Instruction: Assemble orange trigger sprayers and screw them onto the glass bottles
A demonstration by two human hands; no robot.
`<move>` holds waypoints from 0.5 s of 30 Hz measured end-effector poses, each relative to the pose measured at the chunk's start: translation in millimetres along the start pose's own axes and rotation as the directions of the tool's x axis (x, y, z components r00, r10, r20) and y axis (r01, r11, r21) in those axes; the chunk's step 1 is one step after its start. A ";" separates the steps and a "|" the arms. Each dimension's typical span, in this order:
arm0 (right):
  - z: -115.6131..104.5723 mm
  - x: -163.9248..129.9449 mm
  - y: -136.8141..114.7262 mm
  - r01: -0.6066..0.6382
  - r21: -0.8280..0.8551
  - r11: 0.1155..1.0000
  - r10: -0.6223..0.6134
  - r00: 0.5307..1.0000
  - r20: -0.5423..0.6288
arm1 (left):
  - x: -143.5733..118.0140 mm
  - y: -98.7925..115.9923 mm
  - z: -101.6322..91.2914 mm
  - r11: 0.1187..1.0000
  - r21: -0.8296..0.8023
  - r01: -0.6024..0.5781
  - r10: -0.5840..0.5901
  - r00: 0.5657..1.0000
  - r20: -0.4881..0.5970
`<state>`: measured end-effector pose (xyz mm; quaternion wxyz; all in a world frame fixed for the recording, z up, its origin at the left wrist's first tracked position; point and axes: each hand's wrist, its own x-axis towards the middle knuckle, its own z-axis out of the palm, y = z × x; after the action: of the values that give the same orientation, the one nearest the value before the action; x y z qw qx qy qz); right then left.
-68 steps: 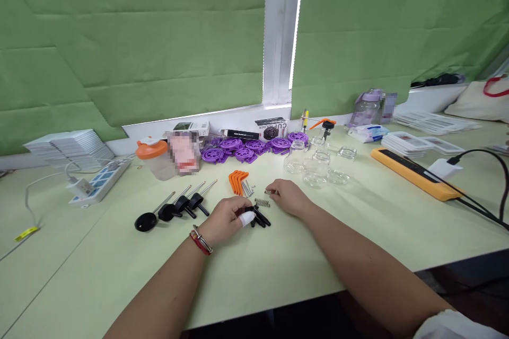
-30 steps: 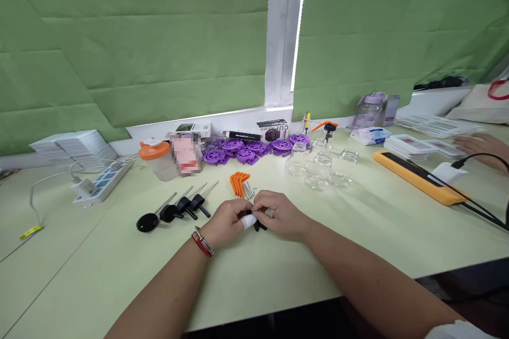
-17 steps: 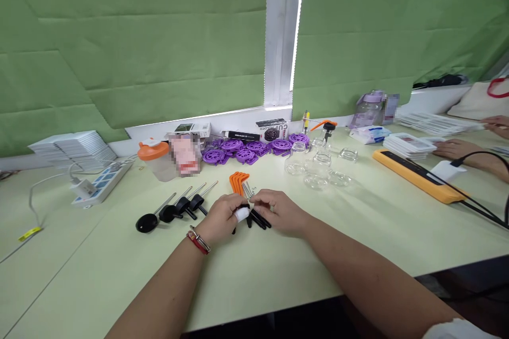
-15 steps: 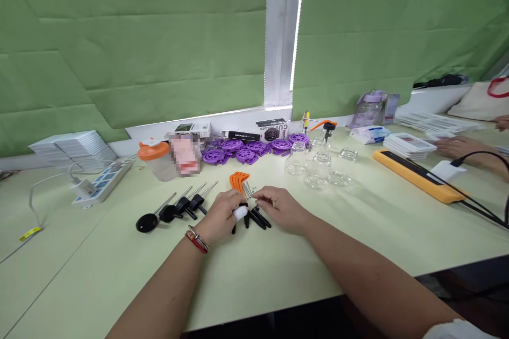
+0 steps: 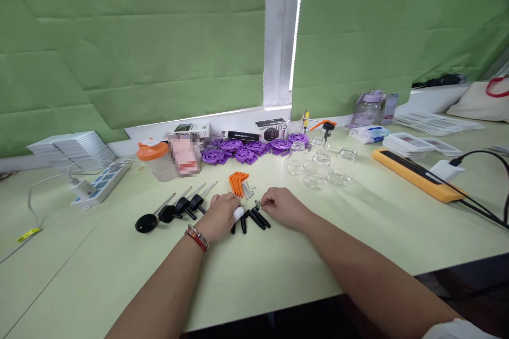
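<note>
Left hand (image 5: 220, 215) curled over black pieces (image 5: 252, 218) at table (image 5: 278, 270) centre; right hand (image 5: 283, 207) pinching small spring (image 5: 257, 204) just beside. At two o'clock, glass jars (image 5: 318, 169), apparently empty.

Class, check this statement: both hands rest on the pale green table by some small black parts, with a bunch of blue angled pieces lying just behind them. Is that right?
Not quite. The angled pieces are orange, not blue, as the head view shows. The rest holds: the left hand and right hand rest on the pale green table by the small black parts.
</note>
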<state>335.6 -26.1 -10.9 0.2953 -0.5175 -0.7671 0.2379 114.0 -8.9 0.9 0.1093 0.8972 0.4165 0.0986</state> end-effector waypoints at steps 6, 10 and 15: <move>-1.6 -0.2 -1.1 -0.021 -0.115 0.993 0.028 0.997 0.065 | 0.1 0.3 -2.7 1.000 0.025 0.009 -0.009 1.000 -0.003; -3.8 -0.2 -3.1 -0.059 -0.148 0.987 0.070 0.995 0.073 | -0.6 1.5 -3.5 1.000 0.027 0.008 -0.008 1.000 -0.005; -5.9 -0.5 -5.3 -0.072 -0.150 0.986 0.084 0.993 0.080 | -1.4 3.2 -5.0 1.000 0.030 0.010 -0.010 1.000 -0.021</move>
<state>336.3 -28.1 -3.3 0.2133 -0.5568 -0.7737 0.2141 114.1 -11.4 6.4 0.0920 0.8955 0.4235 0.1011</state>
